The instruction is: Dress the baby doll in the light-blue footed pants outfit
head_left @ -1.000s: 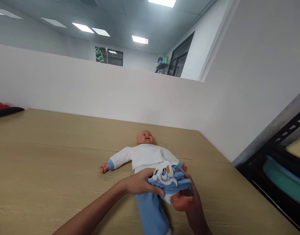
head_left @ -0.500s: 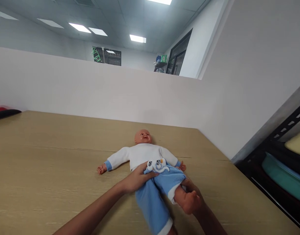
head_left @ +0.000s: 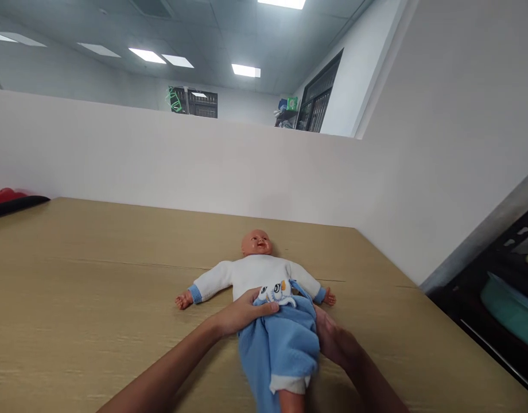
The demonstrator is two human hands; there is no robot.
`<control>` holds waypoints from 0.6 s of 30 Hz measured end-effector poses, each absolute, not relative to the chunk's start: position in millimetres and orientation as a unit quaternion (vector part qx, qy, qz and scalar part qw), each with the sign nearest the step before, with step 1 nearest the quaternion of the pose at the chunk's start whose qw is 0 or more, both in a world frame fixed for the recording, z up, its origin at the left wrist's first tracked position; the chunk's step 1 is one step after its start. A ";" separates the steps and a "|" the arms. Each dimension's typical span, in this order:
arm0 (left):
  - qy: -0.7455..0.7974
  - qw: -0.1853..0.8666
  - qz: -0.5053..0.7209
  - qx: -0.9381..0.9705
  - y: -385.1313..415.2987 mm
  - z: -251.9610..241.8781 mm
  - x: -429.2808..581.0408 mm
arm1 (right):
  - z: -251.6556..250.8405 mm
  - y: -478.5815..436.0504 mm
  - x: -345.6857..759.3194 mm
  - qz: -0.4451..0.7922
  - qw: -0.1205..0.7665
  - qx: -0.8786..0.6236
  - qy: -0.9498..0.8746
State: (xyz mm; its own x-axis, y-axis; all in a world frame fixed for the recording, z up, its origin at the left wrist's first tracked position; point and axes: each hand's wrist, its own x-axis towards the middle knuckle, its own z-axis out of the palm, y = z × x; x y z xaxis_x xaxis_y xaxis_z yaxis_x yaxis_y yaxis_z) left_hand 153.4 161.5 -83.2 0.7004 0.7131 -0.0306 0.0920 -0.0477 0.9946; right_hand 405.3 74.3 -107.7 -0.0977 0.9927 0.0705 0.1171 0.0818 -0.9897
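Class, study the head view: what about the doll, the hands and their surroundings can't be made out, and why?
Head view: both feet of the bald plastic doll, cut off by the bottom edge.
Head view: the right hand's fingertips, hidden behind the blue fabric trousers.
Head view: the red object's full shape, cut off by the left edge.
Head view: the distant green item, too small to identify.

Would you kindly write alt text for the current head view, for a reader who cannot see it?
A doll in a white top and blue garment lies face up on a tan table. A person's left hand rests on the front of the garment, the right hand against its side.
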 end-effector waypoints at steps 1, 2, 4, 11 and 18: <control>0.301 0.613 0.248 0.687 160.7 -82.5 154.0 | -107.1 76.8 403.7 0.449 0.451 -0.503 -0.585; 0.311 0.604 0.245 0.692 159.6 -81.2 154.7 | -106.2 79.9 401.8 0.442 0.445 -0.511 -0.588; 0.324 0.601 0.243 0.689 157.0 -76.9 156.3 | -104.0 88.3 398.2 0.466 0.458 -0.500 -0.568; 0.254 0.572 0.253 0.738 153.4 -46.9 150.6 | -97.7 132.1 399.8 0.422 0.544 -0.490 -0.534; 0.389 0.472 0.069 0.788 169.2 -22.6 124.2 | -99.5 151.3 399.6 0.329 0.461 -0.538 -0.625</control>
